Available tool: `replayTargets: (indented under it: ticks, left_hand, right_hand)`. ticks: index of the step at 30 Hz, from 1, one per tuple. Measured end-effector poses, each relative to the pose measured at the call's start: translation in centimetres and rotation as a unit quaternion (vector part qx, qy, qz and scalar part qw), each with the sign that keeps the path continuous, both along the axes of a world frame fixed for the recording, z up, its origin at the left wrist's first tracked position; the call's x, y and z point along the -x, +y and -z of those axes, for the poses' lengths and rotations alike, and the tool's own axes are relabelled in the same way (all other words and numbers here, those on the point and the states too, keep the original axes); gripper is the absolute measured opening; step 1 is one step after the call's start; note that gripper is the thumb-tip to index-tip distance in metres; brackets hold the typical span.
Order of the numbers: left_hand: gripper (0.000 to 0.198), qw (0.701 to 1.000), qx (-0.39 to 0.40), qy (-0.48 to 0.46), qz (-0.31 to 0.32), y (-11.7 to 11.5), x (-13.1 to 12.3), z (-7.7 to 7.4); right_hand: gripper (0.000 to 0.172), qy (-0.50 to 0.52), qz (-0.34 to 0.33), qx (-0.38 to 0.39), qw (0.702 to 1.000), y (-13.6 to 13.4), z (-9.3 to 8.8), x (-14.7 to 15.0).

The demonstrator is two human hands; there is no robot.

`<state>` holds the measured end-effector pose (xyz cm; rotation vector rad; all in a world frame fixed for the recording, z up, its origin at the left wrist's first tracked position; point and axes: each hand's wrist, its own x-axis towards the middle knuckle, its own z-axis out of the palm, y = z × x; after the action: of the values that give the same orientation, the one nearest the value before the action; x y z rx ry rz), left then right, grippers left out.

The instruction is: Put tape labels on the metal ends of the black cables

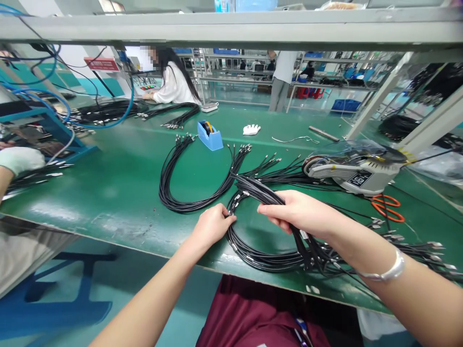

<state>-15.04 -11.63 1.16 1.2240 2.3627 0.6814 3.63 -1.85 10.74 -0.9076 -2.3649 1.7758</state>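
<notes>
My right hand point(294, 212) is wrapped round a thick bundle of black cables point(258, 188), lifted a little above the bench. The bundle's near part hangs down past my palm toward more cables on the right. My left hand point(215, 222) pinches the left edge of a looped coil of black cables point(253, 260) with silvery ends and pale tags, lying close to the front edge. Just beyond my left hand rests a separate U-shaped bundle of black cables point(184, 206), its metal ends pointing away from me. My left fingertips partly hide what they grip.
On the green bench point(123, 178) stand a blue tape dispenser point(210, 137) and a grey tape machine point(358, 171). Orange-handled scissors point(387, 208) lie at right. A co-worker's gloved hand point(21, 160) is at far left. A shelf beam point(231, 31) crosses above.
</notes>
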Motion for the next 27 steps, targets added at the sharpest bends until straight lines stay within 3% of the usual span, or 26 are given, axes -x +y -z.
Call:
replayTargets:
  ticks: [6,9,18,23,27]
  left_hand:
    - [0.024,1.0,-0.013,-0.012,-0.012,0.4,1.3,-0.1]
    - [0.028,0.999,-0.022,0.046,-0.01,0.5,0.5,-0.3]
    - [0.011,0.989,0.024,0.139,0.041,1.9,-1.7,-1.5]
    - [0.011,0.997,0.01,0.069,0.029,1.9,-2.0,-2.3]
    - [0.013,0.995,-0.006,-0.101,0.025,1.9,-0.9,-2.7]
  right_hand:
    - [0.026,0.013,0.007,0.003,1.0,0.3,-0.1,-0.5]
    - [0.025,0.017,0.006,0.008,1.0,0.3,0.0,-0.4]
    - [0.025,0.023,0.012,0.005,1.0,0.5,-0.3,-0.6]
    - [0.025,0.017,0.016,0.015,1.0,0.5,-0.2,-0.5]
    - [0.022,0.015,0.019,0.025,0.999,0.3,-0.3,-0.2]
